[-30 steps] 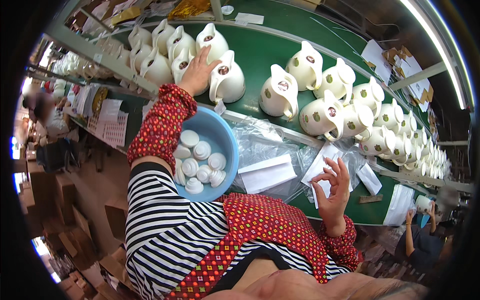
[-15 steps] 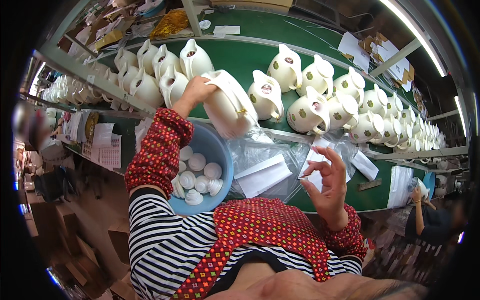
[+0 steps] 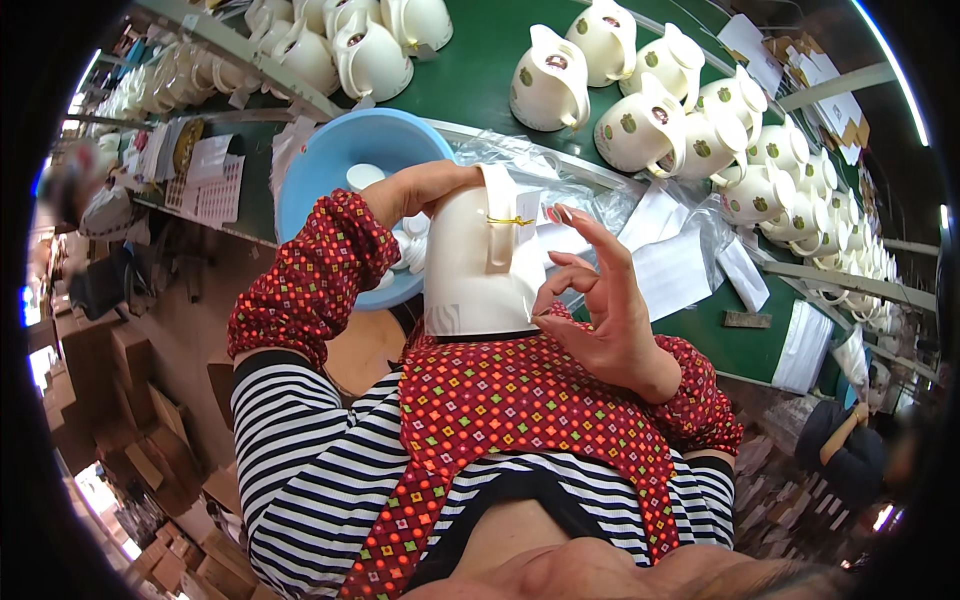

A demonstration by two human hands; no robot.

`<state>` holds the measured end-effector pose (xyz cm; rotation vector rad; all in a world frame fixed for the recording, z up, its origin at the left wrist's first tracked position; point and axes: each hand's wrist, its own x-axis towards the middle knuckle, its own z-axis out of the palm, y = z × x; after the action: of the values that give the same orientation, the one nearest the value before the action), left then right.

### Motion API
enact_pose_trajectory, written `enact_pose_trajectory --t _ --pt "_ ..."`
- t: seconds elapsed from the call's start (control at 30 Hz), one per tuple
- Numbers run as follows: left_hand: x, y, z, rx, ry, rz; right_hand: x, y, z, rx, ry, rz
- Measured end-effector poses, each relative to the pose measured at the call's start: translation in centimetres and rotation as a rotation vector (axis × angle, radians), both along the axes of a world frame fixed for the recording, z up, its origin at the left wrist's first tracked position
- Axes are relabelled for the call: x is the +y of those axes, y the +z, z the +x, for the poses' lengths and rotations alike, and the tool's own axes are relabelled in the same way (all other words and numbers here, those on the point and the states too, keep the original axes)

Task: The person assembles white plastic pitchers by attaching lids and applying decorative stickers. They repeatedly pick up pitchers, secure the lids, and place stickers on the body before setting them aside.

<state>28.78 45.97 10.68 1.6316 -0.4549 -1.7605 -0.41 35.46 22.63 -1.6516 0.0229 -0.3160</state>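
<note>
A cream pitcher (image 3: pixel 465 275) is held close against my patterned apron. Its handle faces up, with a yellow tie and a small white tag (image 3: pixel 527 215) on it. My left hand (image 3: pixel 425 190) grips the pitcher's far end, the fingers partly hidden behind it. Beside the pitcher's near end is my right hand (image 3: pixel 610 315), index finger raised. Its thumb and another finger come together close to the pitcher's side; what they pinch, if anything, is too small to make out. A blue basin (image 3: pixel 310 170) with white lids (image 3: pixel 365 177) stands beyond my left forearm.
Several cream pitchers (image 3: pixel 550 80) with green motifs stand in rows at the right. More pitchers (image 3: pixel 372 62) are at the far left. White papers (image 3: pixel 660 275) and clear plastic bags (image 3: pixel 520 150) lie on the green table (image 3: pixel 730 350). A person (image 3: pixel 845 440) works at the far right.
My left hand has brought the pitcher from above the table toward my apron. My right hand has moved left to the pitcher's side. The whole view has shifted, too.
</note>
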Motion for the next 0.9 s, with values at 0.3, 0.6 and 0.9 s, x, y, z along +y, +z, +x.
enact_pose_trajectory --t 0.3,0.6,0.9 --pt "1.6 2.6 -0.9 -0.111 0.03 0.021 1.7 0.5 1.8 0.098 0.068 -0.034" --pt "2.9 1.7 -0.4 -0.057 0.091 0.022 3.1 -0.6 3.1 0.077 0.068 -0.155" --pt "3.6 -0.1 0.3 -0.076 0.103 0.008 2.8 -3.5 4.5 -0.196 -0.088 -0.563"
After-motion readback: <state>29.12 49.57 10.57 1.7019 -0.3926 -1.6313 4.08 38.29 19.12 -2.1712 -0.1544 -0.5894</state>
